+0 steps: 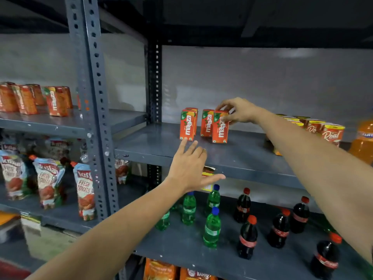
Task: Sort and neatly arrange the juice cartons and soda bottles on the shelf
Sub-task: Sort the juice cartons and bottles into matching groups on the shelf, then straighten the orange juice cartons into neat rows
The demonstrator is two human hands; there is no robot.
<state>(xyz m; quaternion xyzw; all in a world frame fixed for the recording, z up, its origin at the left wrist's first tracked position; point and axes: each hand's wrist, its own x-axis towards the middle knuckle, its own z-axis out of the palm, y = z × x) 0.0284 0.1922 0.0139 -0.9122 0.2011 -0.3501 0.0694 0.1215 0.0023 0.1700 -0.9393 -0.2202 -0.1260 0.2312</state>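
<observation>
On the upper shelf (238, 156) of a grey steel rack, my right hand (240, 112) pinches the top of the front right Maaza carton (220, 127), thumb on its front face, fingers curled over the top and back; the carton stands upright, its long axis vertical, well back from the shelf's front edge. Just behind and to its left stands a second carton (207, 123), and to the left again, across a small gap, a pair (188, 125) set one behind the other. My left hand (190, 168) is empty, fingers spread and stretched forward, its fingertips just short of the foot of that left pair, nearer to it than the right hand is. I judge the move in hand to be closing up this small cluster, and it turns on that gap: the held carton lies to the right of the pair, so it would slide leftward along the shelf to meet them. Farther along, toward the shelf's right end, the Real cartons (331, 134) stand bunched, with an orange soda bottle (363, 142) beyond them at the frame's edge. On the lower shelf (181, 245), green bottles (212, 227) and cola bottles (247, 237) stand loosely scattered, not yet in rows.
</observation>
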